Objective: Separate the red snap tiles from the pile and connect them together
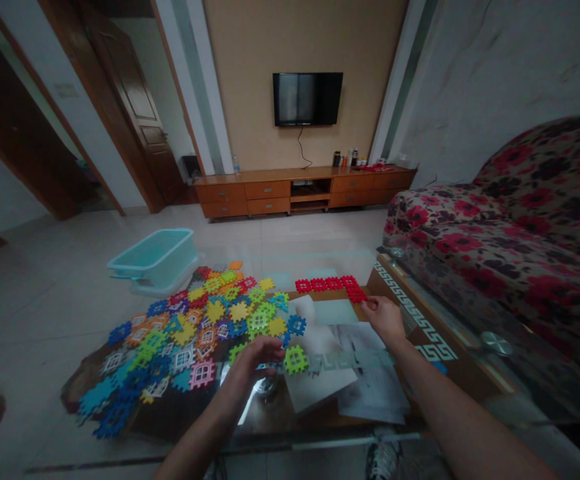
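My right hand (386, 319) pinches the near edge of a red interlocking tile (355, 294) at the right of the glass table. That tile touches the end of a row of red window-patterned tiles (326, 284). Above the near part of the table hangs my left hand (259, 357), fingers loosely curled and thumb apart, with nothing in it. Close to its fingertips lies a lime-green tile (297, 359). A broad pile of notched plastic tiles (215, 311) in many colours spreads over the table's left side.
A light-blue plastic tub (155, 257) stands on the floor beyond the pile. Papers (370, 373) show under or on the glass table. A flowered sofa (470, 227) flanks the right side. A wooden TV cabinet (267, 198) lines the far wall below a television (307, 99).
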The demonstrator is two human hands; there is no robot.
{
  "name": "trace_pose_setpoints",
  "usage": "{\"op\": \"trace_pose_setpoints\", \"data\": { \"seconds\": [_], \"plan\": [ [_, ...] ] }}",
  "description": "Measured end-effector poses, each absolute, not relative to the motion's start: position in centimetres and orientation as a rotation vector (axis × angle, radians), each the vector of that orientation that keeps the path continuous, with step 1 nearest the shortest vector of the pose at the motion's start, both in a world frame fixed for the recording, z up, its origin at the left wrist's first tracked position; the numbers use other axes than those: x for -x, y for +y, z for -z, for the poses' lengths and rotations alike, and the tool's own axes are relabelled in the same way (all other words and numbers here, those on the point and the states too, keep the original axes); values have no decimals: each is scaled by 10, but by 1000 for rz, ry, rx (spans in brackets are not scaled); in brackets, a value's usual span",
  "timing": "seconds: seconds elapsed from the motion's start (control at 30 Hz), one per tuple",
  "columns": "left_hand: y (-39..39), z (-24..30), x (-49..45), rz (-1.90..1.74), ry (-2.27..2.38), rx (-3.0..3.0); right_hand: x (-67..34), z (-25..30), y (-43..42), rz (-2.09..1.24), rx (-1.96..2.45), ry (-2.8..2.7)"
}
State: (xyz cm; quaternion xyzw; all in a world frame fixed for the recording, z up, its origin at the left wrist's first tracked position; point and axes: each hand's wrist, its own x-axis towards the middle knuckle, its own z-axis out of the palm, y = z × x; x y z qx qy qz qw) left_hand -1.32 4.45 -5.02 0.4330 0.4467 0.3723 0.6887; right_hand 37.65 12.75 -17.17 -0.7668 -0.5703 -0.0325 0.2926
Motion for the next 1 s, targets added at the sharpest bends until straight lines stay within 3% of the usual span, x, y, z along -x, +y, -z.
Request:
{"op": "trace_pose_setpoints", "data": {
  "seconds": [1.0],
  "plan": [
    [47,59,14,-841,996,-987,-375,169,126,67,2054,-1504]
  ]
}}
